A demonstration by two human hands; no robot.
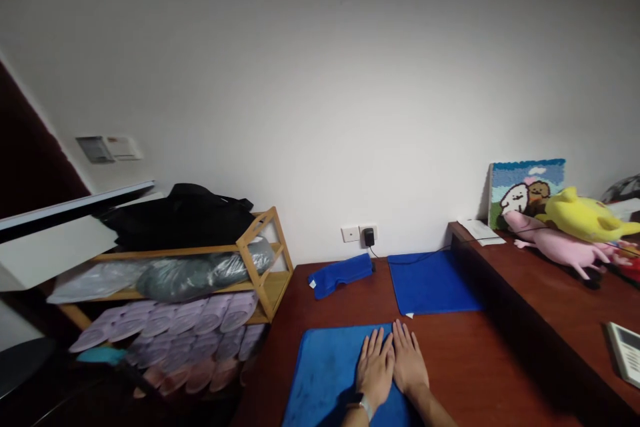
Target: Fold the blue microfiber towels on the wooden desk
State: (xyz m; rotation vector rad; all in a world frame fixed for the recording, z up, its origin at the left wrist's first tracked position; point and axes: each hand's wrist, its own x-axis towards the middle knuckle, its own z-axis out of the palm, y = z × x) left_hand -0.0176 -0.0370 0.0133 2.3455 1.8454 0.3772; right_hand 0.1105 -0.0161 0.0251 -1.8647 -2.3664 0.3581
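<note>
Cloth [327, 365], light blue, lies near the left edge of the brown table [473, 363], left hand [375, 365] and right hand [410, 361] flat at its right side, gripping nothing, where uneven sideways pressure could wrinkle it.

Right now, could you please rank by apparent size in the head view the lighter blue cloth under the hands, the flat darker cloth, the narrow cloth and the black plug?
1. Lighter blue cloth
2. Flat darker cloth
3. Narrow cloth
4. Black plug

The first lies nearest the camera, so its true size is unsure.
</note>
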